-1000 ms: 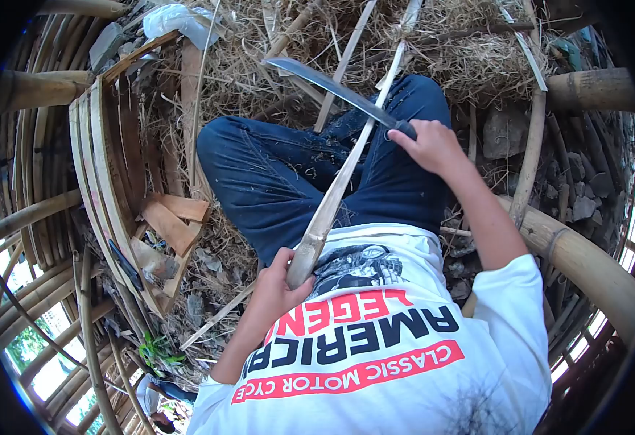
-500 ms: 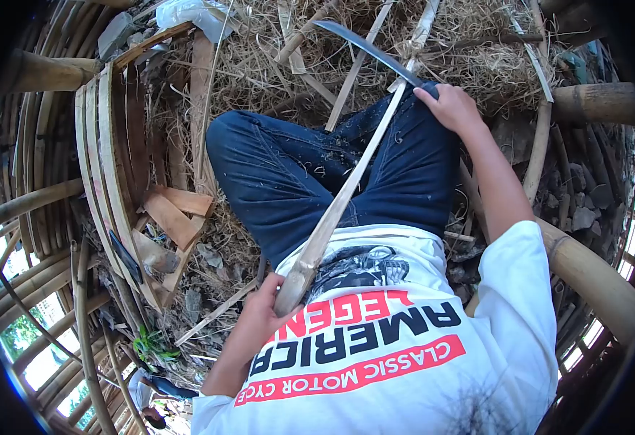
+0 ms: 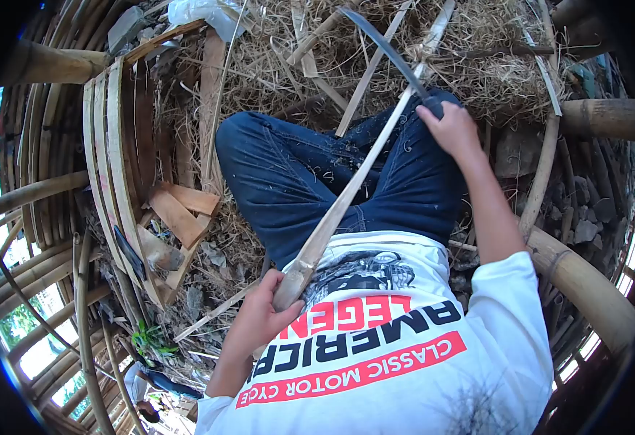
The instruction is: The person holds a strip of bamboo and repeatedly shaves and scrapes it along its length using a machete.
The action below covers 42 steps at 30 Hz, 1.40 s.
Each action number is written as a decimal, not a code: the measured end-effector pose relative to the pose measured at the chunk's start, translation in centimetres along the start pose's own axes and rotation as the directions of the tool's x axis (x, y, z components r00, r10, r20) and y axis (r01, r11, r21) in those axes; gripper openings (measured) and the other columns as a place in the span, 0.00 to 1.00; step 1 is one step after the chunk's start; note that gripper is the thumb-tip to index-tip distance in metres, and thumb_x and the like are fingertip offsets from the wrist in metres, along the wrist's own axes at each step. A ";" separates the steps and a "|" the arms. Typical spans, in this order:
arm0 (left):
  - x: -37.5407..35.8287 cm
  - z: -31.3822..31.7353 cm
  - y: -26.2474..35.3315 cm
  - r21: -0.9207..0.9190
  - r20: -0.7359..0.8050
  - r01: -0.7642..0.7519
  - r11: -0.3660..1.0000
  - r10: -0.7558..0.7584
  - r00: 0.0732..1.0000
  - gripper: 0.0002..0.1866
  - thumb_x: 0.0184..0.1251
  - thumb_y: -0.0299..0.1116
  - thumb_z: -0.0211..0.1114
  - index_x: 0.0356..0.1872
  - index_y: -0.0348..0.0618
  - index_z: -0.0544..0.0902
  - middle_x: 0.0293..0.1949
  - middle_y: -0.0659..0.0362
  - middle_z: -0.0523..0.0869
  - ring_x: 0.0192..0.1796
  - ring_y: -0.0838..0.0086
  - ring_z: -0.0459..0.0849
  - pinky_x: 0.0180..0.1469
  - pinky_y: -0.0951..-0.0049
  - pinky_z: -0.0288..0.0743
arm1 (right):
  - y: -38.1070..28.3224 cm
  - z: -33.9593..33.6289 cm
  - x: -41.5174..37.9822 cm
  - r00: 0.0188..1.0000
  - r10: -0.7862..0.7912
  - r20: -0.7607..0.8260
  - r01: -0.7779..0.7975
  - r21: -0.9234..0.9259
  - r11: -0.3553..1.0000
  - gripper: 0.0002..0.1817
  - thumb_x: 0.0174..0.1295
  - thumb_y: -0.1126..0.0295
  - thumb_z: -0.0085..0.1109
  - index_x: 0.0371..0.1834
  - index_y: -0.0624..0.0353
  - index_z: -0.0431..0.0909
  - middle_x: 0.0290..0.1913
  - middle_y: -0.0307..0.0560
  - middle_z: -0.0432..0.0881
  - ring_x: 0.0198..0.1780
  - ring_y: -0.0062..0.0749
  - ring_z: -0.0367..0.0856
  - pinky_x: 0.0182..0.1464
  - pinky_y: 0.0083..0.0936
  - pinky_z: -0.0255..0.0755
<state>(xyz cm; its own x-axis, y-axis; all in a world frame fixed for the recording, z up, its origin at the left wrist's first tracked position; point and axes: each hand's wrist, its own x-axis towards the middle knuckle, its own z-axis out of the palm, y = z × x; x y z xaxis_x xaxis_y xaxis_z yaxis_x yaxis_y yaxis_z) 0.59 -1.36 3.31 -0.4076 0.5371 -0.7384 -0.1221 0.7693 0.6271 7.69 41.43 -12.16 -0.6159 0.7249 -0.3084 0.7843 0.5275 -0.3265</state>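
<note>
My left hand (image 3: 263,308) is closed around the thick near end of a long split bamboo strip (image 3: 350,190), close against the white shirt. From there the strip runs away from me over my lap, narrowing past the right knee to a rough node among the shavings. In my right hand (image 3: 451,130), by the right knee, is the dark handle of a machete (image 3: 393,61). Its long, slightly curved blade points forward and left. Near the handle, the blade overlaps the strip in this view.
Curled shavings (image 3: 491,83) cover the ground ahead. A slatted wooden piece (image 3: 110,167) and wood offcuts (image 3: 179,217) lie to the left. A thick bamboo pole (image 3: 586,283) borders the right side. Another person (image 3: 143,388) appears at lower left beyond the bamboo slats.
My right hand has drawn the machete a little back toward me, and its blade now slants more steeply. My left hand keeps hold of the bamboo strip. The whole view has shifted slightly.
</note>
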 end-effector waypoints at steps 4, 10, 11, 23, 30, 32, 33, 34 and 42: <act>2.1 0.2 1.8 0.141 -0.023 0.042 0.989 -0.039 0.999 0.22 0.58 0.29 0.74 0.51 0.37 0.75 0.40 0.51 0.87 0.43 0.73 0.85 0.46 0.70 0.79 | -1.6 0.4 -4.7 0.998 -0.060 0.030 0.057 0.093 0.994 0.28 0.59 0.44 0.67 0.34 0.64 0.81 0.33 0.67 0.86 0.41 0.63 0.86 0.45 0.51 0.80; 4.8 1.0 2.4 0.162 -0.058 -0.052 0.985 0.062 0.996 0.22 0.59 0.29 0.74 0.51 0.37 0.75 0.39 0.49 0.88 0.43 0.70 0.86 0.47 0.69 0.78 | -2.7 1.1 -11.3 0.969 -0.218 0.115 0.181 0.268 0.946 0.29 0.58 0.42 0.67 0.29 0.63 0.78 0.28 0.64 0.84 0.34 0.62 0.85 0.39 0.50 0.80; 5.2 1.2 2.7 0.137 -0.067 -0.073 0.988 0.082 0.994 0.22 0.59 0.29 0.74 0.50 0.37 0.75 0.39 0.48 0.88 0.43 0.70 0.86 0.46 0.69 0.78 | -3.0 1.1 -12.2 0.962 -0.245 0.124 0.197 0.312 0.930 0.30 0.58 0.41 0.67 0.28 0.63 0.77 0.26 0.63 0.84 0.32 0.62 0.85 0.38 0.50 0.79; 6.8 3.3 3.5 0.256 -0.111 -0.068 0.964 0.099 0.989 0.21 0.60 0.30 0.74 0.51 0.37 0.75 0.35 0.48 0.89 0.33 0.69 0.87 0.36 0.69 0.77 | -4.8 1.3 -15.7 0.846 -0.482 0.228 0.425 0.256 0.868 0.34 0.61 0.34 0.58 0.30 0.61 0.81 0.22 0.57 0.83 0.26 0.51 0.86 0.30 0.41 0.79; 6.2 3.5 3.5 0.269 -0.105 -0.035 0.962 0.065 0.992 0.21 0.61 0.30 0.73 0.51 0.37 0.74 0.35 0.45 0.88 0.31 0.63 0.87 0.35 0.67 0.77 | -4.5 1.3 -15.4 0.847 -0.481 0.229 0.433 0.230 0.872 0.32 0.61 0.36 0.61 0.26 0.59 0.77 0.21 0.55 0.82 0.27 0.53 0.84 0.31 0.44 0.77; 6.1 3.4 3.1 0.278 -0.107 -0.060 0.959 0.093 0.990 0.21 0.61 0.30 0.72 0.51 0.38 0.74 0.36 0.44 0.88 0.33 0.60 0.89 0.35 0.66 0.78 | -4.2 1.9 -15.2 0.850 -0.475 0.226 0.433 0.214 0.876 0.32 0.61 0.36 0.61 0.26 0.59 0.77 0.21 0.55 0.82 0.27 0.53 0.84 0.31 0.44 0.77; 5.9 3.3 3.0 0.277 -0.107 -0.059 0.959 0.092 0.990 0.21 0.61 0.30 0.72 0.51 0.38 0.74 0.36 0.44 0.88 0.33 0.60 0.89 0.35 0.66 0.78 | -3.9 2.2 -14.8 0.867 -0.451 0.214 0.414 0.196 0.889 0.32 0.61 0.36 0.60 0.26 0.59 0.77 0.21 0.55 0.82 0.27 0.53 0.84 0.31 0.44 0.77; 5.6 3.1 2.8 0.272 -0.099 -0.063 0.960 0.093 0.991 0.21 0.61 0.30 0.72 0.51 0.38 0.73 0.36 0.43 0.88 0.35 0.59 0.90 0.36 0.66 0.78 | -3.6 2.4 -14.4 0.883 -0.425 0.201 0.394 0.177 0.902 0.32 0.61 0.36 0.60 0.26 0.59 0.77 0.21 0.56 0.82 0.27 0.53 0.84 0.31 0.45 0.77; 5.1 2.9 2.2 0.232 -0.089 -0.043 0.972 0.065 0.994 0.21 0.61 0.29 0.73 0.51 0.36 0.72 0.37 0.43 0.88 0.37 0.60 0.91 0.37 0.67 0.79 | -3.2 2.8 -13.6 0.866 -0.464 0.185 0.448 0.125 0.885 0.36 0.61 0.31 0.56 0.25 0.59 0.79 0.19 0.55 0.82 0.24 0.50 0.85 0.28 0.43 0.79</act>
<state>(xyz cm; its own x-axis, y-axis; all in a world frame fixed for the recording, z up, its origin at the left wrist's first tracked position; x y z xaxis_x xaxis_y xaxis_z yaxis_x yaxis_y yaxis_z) 0.90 4.05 0.17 -0.4937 0.5531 -0.6710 0.1091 0.8049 0.5833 13.39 28.61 -9.41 -0.9113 0.3012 -0.2807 0.4093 0.7361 -0.5391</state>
